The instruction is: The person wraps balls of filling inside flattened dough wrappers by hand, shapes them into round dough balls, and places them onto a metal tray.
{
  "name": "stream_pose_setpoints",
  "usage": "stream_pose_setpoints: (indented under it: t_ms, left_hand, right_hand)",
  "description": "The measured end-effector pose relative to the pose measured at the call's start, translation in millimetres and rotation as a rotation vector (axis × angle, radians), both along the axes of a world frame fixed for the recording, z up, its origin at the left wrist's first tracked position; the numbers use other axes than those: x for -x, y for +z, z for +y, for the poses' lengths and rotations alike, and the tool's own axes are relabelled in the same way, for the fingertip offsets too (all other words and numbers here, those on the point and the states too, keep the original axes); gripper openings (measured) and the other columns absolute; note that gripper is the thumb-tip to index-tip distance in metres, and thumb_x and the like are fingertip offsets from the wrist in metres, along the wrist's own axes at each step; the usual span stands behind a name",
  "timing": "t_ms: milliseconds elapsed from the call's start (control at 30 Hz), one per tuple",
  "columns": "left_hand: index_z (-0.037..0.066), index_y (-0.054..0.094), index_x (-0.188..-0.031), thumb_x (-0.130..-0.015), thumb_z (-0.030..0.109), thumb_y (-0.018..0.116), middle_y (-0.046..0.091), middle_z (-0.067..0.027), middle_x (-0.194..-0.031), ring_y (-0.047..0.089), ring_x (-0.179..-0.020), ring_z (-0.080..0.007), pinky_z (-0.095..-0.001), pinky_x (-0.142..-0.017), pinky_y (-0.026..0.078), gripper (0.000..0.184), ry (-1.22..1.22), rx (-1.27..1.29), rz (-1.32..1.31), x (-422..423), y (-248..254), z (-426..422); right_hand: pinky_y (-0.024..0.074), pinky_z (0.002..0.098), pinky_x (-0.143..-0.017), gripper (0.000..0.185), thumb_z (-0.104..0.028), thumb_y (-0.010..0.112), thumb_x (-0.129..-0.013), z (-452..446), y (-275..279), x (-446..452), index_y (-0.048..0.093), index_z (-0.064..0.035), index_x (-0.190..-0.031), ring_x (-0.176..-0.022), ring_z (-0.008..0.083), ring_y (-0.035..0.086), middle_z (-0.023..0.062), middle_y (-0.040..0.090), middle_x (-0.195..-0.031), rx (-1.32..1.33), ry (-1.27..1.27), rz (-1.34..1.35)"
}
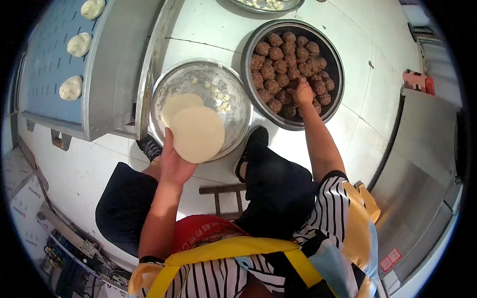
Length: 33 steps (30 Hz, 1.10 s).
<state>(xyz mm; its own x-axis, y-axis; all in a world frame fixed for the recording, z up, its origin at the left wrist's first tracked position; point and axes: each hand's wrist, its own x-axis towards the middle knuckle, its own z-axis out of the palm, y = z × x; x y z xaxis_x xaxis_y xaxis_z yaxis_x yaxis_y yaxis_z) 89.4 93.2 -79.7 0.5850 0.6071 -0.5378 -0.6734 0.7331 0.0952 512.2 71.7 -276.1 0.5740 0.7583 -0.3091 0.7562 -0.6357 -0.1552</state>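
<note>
A flat round dough wrapper (198, 135) rests on my left hand (175, 161), whose thumb lies over its edge. Below it, a second dough round (180, 105) is in the wide metal bowl (164, 79), along with small dough scraps (222, 99). My right hand (302, 93) reaches into the dark round basin (247, 89), its fingers bent down among the brown filling balls (280, 66). The fingertips are partly hidden, so what they touch or hold is unclear.
At the upper left, a blue perforated conveyor (49, 64) in a metal frame carries pale buns (71, 88). Another pan (278, 9) is at the top edge. A steel cabinet (422, 144) stands on the right. A small stand (223, 188) is between my legs.
</note>
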Motion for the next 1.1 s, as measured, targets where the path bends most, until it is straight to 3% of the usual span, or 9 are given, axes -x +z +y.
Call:
stream_pose_setpoints:
  t_ms: [167, 333, 567, 667, 800, 833, 900, 1033, 1100]
  left_hand:
    - [0.01, 0.034, -0.142, -0.098, 0.051, 0.032, 0.041, -0.0097, -0.142, 0.04, -0.13, -0.0267, -0.0457, -0.109, 0.031, 0.06, -0.005, -0.071, 0.12, -3, 11, 2]
    - [0.01, 0.037, -0.139, -0.097, 0.054, 0.031, 0.045, -0.0101, -0.138, 0.043, -0.127, -0.0256, -0.0436, -0.107, 0.034, 0.061, 0.042, -0.105, 0.086, -8, 23, 0]
    - [0.007, 0.032, -0.139, -0.096, 0.06, 0.021, 0.042, -0.014, -0.137, 0.042, -0.127, -0.0296, -0.0455, -0.108, 0.032, 0.07, 0.126, -0.141, -0.145, -2, 96, -20]
    - [0.005, 0.034, -0.138, -0.096, 0.06, 0.02, 0.042, -0.0152, -0.136, 0.041, -0.127, -0.0297, -0.0459, -0.108, 0.032, 0.071, 0.107, -0.3, -0.138, 27, 102, -34]
    - [0.004, 0.038, -0.134, -0.096, 0.041, 0.047, 0.048, -0.0154, -0.13, 0.047, -0.122, -0.0282, -0.0443, -0.105, 0.037, 0.054, 0.129, -0.45, -0.096, 49, 97, -50]
    - [0.004, 0.04, -0.132, -0.091, 0.023, 0.059, 0.051, -0.0136, -0.125, 0.051, -0.117, -0.0252, -0.0415, -0.1, 0.042, 0.049, 0.153, -0.447, -0.101, 55, 102, -55]
    - [0.004, 0.04, -0.132, -0.09, 0.017, 0.058, 0.052, -0.0125, -0.124, 0.053, -0.115, -0.0237, -0.0397, -0.098, 0.044, 0.047, 0.162, -0.576, 0.106, 64, 105, -61]
    - [0.002, 0.041, -0.13, -0.086, 0.007, 0.06, 0.054, -0.0118, -0.121, 0.056, -0.111, -0.0227, -0.0381, -0.095, 0.046, 0.048, 0.158, -0.526, 0.165, 89, 114, -70]
    - [0.001, 0.042, -0.13, -0.084, 0.006, 0.063, 0.055, -0.0125, -0.12, 0.057, -0.109, -0.0233, -0.0387, -0.095, 0.047, 0.051, 0.179, -0.391, 0.059, 97, 126, -81]
  right_hand:
    - [0.0479, 0.0411, -0.089, 0.056, -0.024, 0.078, -0.071, 4, 61, 17, 0.053, -0.0009, -0.116, -0.107, 0.0337, 0.058, 0.0225, 0.058, -0.116, -0.212, -0.077, 0.211]
    - [0.0475, 0.0338, -0.088, 0.053, -0.019, 0.08, -0.069, 22, 265, 117, 0.055, -0.0017, -0.112, -0.102, 0.0232, 0.06, 0.0153, 0.062, -0.107, -0.32, 0.297, 0.757]
    - [0.0468, 0.0423, -0.084, 0.053, -0.016, 0.08, -0.061, 0, 364, 263, 0.056, -0.0044, -0.107, -0.098, 0.0342, 0.056, 0.0144, 0.058, -0.103, -0.485, 1.111, 0.265]
    - [0.0471, 0.042, -0.083, 0.054, -0.019, 0.08, -0.063, -11, 364, 280, 0.057, -0.0034, -0.11, -0.097, 0.036, 0.057, 0.017, 0.06, -0.102, -0.609, 0.969, 0.505]
    - [0.048, 0.0409, -0.082, 0.05, -0.02, 0.078, -0.067, -19, 370, 305, 0.06, -0.0026, -0.109, -0.096, 0.0376, 0.058, 0.0193, 0.061, -0.102, -0.488, 0.974, 0.563]
    - [0.048, 0.0406, -0.082, 0.048, -0.021, 0.077, -0.068, -21, 373, 311, 0.06, -0.0026, -0.109, -0.096, 0.0373, 0.059, 0.0188, 0.062, -0.101, -0.511, 0.997, 0.533]
    - [0.048, 0.0402, -0.081, 0.046, -0.022, 0.077, -0.07, -29, 375, 324, 0.061, -0.0028, -0.108, -0.094, 0.0367, 0.059, 0.018, 0.062, -0.101, -0.556, 1.035, 0.483]
    - [0.0472, 0.0308, -0.062, 0.03, -0.022, 0.073, -0.078, -26, 372, 317, 0.065, -0.0007, -0.098, -0.072, 0.0185, 0.059, 0.0079, 0.064, -0.087, -0.653, 0.705, 0.686]
    - [0.0436, 0.0269, -0.055, 0.026, -0.021, 0.072, -0.081, -14, 351, 302, 0.065, -0.0003, -0.096, -0.064, 0.013, 0.055, 0.0055, 0.063, -0.079, -0.38, 0.415, 1.005]
